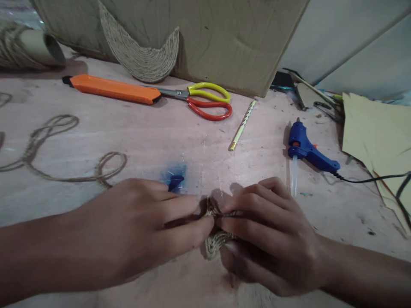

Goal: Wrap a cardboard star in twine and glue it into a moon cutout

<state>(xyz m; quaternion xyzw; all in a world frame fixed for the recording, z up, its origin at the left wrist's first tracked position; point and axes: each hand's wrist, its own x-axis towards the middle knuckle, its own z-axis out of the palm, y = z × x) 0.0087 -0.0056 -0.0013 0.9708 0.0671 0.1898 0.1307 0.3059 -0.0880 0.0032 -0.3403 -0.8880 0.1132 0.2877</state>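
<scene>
Between my two hands, low in the middle of the view, lies a small twine-covered piece (pixel 213 244) with pointed corners. My left hand (pixel 138 231) presses its fingertips against the piece from the left. From the right, my right hand (pixel 272 235) grips it with fingers and thumb. Much of the piece is hidden under the fingers. A loose length of twine (pixel 69 177) runs across the table at the left, with loops in it, towards my left hand. Just beyond the left fingers is a dark blue object (pixel 176 182) on a blue stain.
At the back, a twine-covered crescent (pixel 144 60) leans on a cardboard sheet (pixel 224 47). Nearby are an orange cutter (pixel 115 89), scissors (pixel 208 102), a pencil (pixel 243 125) and a twine roll (pixel 28 49). A blue glue gun (pixel 310 149) and yellow card (pixel 379 141) lie at the right.
</scene>
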